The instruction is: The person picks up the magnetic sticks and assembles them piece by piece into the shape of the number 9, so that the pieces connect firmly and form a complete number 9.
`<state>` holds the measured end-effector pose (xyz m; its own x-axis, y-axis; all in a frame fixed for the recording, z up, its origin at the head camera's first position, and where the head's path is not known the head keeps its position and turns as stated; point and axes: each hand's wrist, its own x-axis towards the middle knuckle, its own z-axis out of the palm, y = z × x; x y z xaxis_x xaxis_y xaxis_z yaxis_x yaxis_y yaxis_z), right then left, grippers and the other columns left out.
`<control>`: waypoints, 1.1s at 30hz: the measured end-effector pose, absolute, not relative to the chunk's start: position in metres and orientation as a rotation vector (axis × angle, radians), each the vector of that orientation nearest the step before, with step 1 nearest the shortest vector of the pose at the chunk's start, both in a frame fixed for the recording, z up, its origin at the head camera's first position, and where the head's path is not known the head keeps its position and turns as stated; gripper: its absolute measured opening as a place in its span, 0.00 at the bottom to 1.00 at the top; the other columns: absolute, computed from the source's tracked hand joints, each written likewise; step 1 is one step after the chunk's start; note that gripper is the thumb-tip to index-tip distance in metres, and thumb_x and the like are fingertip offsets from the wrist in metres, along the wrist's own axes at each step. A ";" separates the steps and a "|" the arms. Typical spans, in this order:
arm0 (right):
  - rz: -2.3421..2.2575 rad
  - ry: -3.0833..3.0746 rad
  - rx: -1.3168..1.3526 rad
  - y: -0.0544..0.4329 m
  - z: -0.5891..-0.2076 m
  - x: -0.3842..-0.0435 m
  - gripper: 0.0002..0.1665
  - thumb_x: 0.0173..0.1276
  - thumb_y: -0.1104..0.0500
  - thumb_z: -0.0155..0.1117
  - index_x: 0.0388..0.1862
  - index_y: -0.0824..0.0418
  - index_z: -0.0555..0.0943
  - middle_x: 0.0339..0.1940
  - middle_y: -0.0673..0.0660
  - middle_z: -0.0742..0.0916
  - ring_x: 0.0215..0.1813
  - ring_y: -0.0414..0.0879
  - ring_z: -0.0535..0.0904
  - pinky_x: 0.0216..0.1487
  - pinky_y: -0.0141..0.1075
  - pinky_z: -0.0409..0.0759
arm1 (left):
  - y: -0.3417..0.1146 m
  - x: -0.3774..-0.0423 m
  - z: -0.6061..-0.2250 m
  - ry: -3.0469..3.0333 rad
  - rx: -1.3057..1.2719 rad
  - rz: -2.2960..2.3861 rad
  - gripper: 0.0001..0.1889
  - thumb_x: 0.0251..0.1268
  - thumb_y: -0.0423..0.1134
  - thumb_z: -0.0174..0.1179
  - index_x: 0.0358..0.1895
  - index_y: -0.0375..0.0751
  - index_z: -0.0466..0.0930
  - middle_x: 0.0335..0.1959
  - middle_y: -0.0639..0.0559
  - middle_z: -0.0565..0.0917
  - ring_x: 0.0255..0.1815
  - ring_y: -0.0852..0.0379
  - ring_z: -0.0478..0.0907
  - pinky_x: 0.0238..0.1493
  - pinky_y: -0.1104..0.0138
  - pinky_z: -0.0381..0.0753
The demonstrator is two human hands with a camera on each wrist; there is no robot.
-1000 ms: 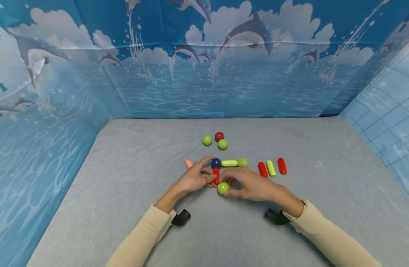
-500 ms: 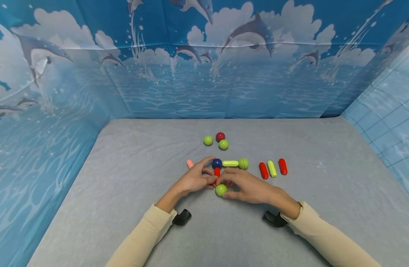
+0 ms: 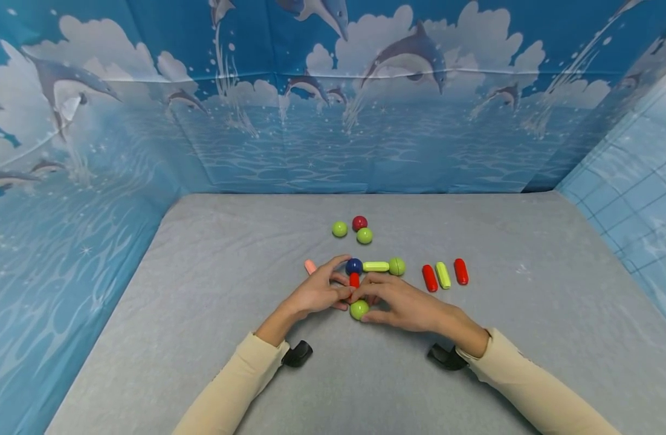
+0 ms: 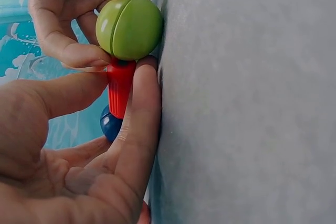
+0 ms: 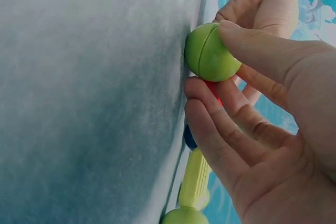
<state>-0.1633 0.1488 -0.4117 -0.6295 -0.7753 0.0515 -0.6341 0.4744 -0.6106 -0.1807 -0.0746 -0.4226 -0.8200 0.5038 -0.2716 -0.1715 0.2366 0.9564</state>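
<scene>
My left hand (image 3: pixel 315 292) pinches a red ribbed rod (image 4: pixel 119 92) between thumb and fingers. In my right hand (image 3: pixel 408 305) is a glossy green ball (image 4: pixel 131 27) with a seam round it, held by thumb and fingertips against the rod's near end. At the rod's far end sits a dark blue ball (image 3: pixel 353 266). From that blue ball a yellow-green rod (image 3: pixel 375 266) runs right to another green ball (image 3: pixel 396 266), forming an L shape on the grey cloth. Fingers of both hands hide part of the red rod in the head view.
Farther back lie two green balls (image 3: pixel 339 229) and a dark red ball (image 3: pixel 359 223). To the right are two red rods (image 3: pixel 429 278) with a yellow-green rod (image 3: pixel 443 275) between them. A pink rod (image 3: pixel 310 266) shows behind the left hand. Dolphin-print curtains (image 3: pixel 333 145) border the grey table (image 3: pixel 229 241).
My right hand has shifted slightly left and toward me, bringing the green ball in line with the red rod's near end. The left hand keeps its place on the rod.
</scene>
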 end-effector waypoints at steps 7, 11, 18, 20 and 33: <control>-0.862 2.505 -1.273 0.150 -0.412 -0.164 0.20 0.68 0.55 0.71 0.58 0.51 0.83 0.50 0.45 0.82 0.48 0.37 0.81 0.51 0.36 0.83 | -0.074 -0.182 -0.424 2.003 0.309 1.610 0.36 0.72 0.27 0.56 0.79 0.44 0.53 0.54 0.36 0.80 0.36 0.56 0.84 0.38 0.61 0.87; -0.862 2.516 -1.268 0.154 -0.409 -0.164 0.19 0.69 0.55 0.69 0.58 0.50 0.83 0.51 0.45 0.83 0.47 0.41 0.82 0.51 0.38 0.82 | -0.074 -0.182 -0.424 2.012 0.302 1.611 0.36 0.72 0.28 0.57 0.79 0.44 0.54 0.53 0.37 0.80 0.34 0.57 0.83 0.37 0.62 0.87; -0.845 2.549 -1.192 0.171 -0.404 -0.164 0.18 0.70 0.54 0.68 0.58 0.52 0.82 0.52 0.47 0.85 0.47 0.36 0.80 0.50 0.40 0.82 | -0.073 -0.182 -0.424 2.006 0.305 1.580 0.37 0.71 0.33 0.62 0.79 0.50 0.55 0.53 0.40 0.79 0.34 0.57 0.83 0.38 0.62 0.86; -0.859 2.560 -1.153 0.179 -0.402 -0.165 0.19 0.70 0.55 0.68 0.58 0.55 0.82 0.52 0.49 0.86 0.46 0.35 0.81 0.49 0.40 0.83 | -0.074 -0.183 -0.423 2.000 0.331 1.556 0.37 0.69 0.35 0.64 0.77 0.52 0.57 0.53 0.40 0.78 0.35 0.56 0.84 0.39 0.63 0.85; -0.987 2.732 -1.006 0.241 -0.395 -0.180 0.17 0.70 0.60 0.67 0.56 0.62 0.82 0.49 0.57 0.87 0.36 0.39 0.84 0.41 0.36 0.83 | -0.078 -0.182 -0.420 1.981 0.454 1.448 0.44 0.53 0.31 0.76 0.74 0.47 0.63 0.54 0.41 0.76 0.44 0.54 0.83 0.47 0.64 0.82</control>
<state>-0.1796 0.2408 -0.3952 -0.7835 -0.6030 0.1498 -0.5596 0.5800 -0.5921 -0.1824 -0.0776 -0.4201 -0.7389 0.6090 -0.2882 -0.0895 0.3353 0.9379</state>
